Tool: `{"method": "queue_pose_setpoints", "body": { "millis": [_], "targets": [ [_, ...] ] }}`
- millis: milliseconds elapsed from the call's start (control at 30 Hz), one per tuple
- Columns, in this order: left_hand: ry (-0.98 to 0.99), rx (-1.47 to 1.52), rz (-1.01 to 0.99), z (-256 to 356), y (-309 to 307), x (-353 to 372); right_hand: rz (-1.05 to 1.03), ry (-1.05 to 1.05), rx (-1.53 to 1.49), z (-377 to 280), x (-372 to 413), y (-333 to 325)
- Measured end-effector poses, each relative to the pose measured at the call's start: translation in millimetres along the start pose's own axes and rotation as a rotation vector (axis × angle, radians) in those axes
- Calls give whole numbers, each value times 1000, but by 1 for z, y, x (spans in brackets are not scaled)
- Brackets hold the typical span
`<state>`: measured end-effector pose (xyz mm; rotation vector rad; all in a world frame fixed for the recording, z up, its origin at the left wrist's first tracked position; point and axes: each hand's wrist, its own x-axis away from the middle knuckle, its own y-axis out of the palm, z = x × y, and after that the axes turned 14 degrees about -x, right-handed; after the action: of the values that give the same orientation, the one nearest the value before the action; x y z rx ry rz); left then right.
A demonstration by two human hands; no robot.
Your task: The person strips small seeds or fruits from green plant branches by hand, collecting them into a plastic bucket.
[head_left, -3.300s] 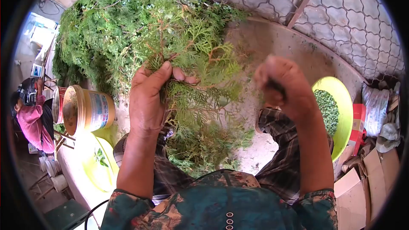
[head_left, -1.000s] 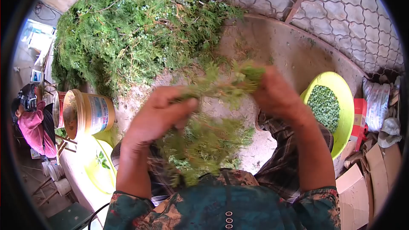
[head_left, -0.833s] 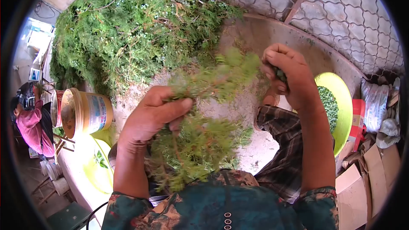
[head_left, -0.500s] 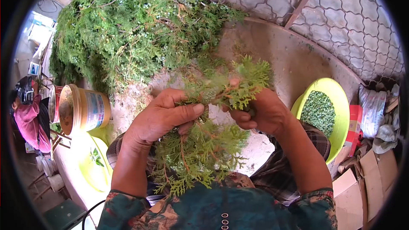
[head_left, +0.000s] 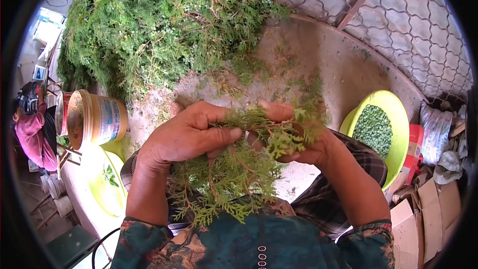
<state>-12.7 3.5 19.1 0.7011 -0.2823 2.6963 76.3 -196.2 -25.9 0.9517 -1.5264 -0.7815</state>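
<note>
Beyond the fingers and to their left, well apart from them, rises a big heap of feathery green conifer branches (head_left: 164, 35). Beyond and to the right, a brown wavy metal lattice (head_left: 398, 40) bounds that side. Between it and the fingertips lies a dusty tan floor (head_left: 343, 82), mostly bare, giving the right arm open room forward. Just outside the right forearm stands a lime-yellow plastic basin (head_left: 402, 137), whose rim any reach that way must clear. Left of the left fingers, a yellow plastic bucket with a printed label (head_left: 110, 119) limits outward swing.

Directly at the fingers, above the lap, is the leafy conifer branch with reddish stems (head_left: 219, 182). The left hand (head_left: 186, 132) pinches it between thumb and forefinger; the right hand (head_left: 314, 144) curls about its tip, half hidden by leaves, so I cannot tell how firmly it grips.

The step appears to be going over this tip with both hands. A further pull would call for a steady left pinch and fine right fingertip work. Smallest are the round green pieces (head_left: 372, 128) inside the basin, right of the fingers.
</note>
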Motion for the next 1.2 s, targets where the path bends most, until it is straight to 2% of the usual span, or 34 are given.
{"method": "queue_pose_setpoints", "body": {
  "millis": [67, 100, 167, 300, 367, 400, 467, 500, 667, 700, 767, 800, 900, 967, 1100, 1167, 1200],
  "targets": [
    [-16, 9, 51, 3, 1, 3, 5, -199, 141, 4, -5, -8],
    [-18, 10, 51, 4, 1, 3, 6, -198, 140, 3, -3, -3],
    [-31, -14, 42, 7, 1, 2, 150, -313, 89, 1, 1, 10],
    [-17, -94, 31, 2, 3, -7, 123, -412, 117, -4, 2, 0],
    [-12, -94, 57, -2, 5, -11, 205, -537, 155, -6, 0, 3],
    [-9, -94, 55, -1, 5, -11, 207, -540, 156, -7, 0, 1],
    [-3, -129, 35, -1, 3, -10, 182, -371, 228, -7, -2, -5],
    [-3, -130, 34, -2, 2, -9, 182, -373, 226, -7, 1, -5],
    [23, -137, 0, -3, 1, -5, 191, -81, 46, 0, 6, 1],
    [23, -136, -1, -2, 0, -5, 192, -81, 45, 1, 4, 0],
    [23, -171, -76, -1, -3, -4, 19, -80, 95, 1, 0, -3],
    [22, -171, -76, 1, -3, -4, 19, -78, 94, 2, -1, -1],
    [50, -235, -111, 2, -1, -6, 101, -163, 94, 6, -6, 5],
    [-89, -154, -74, 1, 1, -5, 77, -319, 128, 12, -11, 4],
    [-142, -147, -44, 2, 1, -6, 75, -223, 195, 0, 3, 11],
    [-77, -174, 1, -1, 0, -9, 145, -367, 305, -1, 3, 9],
    [-78, -174, -3, -1, 0, -7, 186, -531, 427, -5, 1, -8]
  ]
}}
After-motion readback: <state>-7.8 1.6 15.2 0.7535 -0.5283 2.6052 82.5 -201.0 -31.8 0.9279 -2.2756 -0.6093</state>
